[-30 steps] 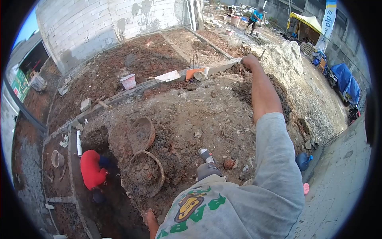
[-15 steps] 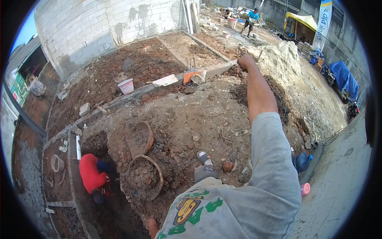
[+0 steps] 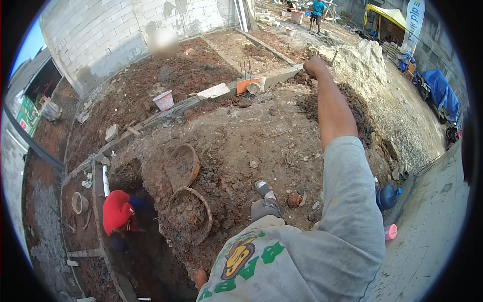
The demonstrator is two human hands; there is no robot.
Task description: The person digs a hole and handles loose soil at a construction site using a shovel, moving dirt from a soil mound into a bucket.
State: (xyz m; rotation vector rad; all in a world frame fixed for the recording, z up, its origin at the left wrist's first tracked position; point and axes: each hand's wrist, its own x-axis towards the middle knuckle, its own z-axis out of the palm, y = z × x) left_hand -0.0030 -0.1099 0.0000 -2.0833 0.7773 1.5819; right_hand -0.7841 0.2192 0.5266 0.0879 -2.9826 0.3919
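My right arm is stretched far forward, and my right hand (image 3: 315, 65) is closed near the dark soil beside the pale sand heap (image 3: 361, 68). What it grips, if anything, I cannot make out. Only a small part of my left hand (image 3: 200, 277) shows, low by my shirt at the edge of the trench (image 3: 161, 274); its fingers are hidden. Near it lies a round basket (image 3: 209, 214) filled with dark soil. A second round basket (image 3: 195, 168), tilted and muddy inside, touches its far side.
A person in red (image 3: 116, 214) bends down in the trench at left. A pink-and-white bucket (image 3: 163, 100) stands by the concrete beam (image 3: 282, 75). A blue water jug (image 3: 386, 197) and pink-lidded container (image 3: 391, 232) lie by the right wall. Another person (image 3: 317, 15) stands far back.
The view has shifted slightly, so most of the scene sits a little farther right. The far person in blue has straightened up. My hands keep nearly the same pose.
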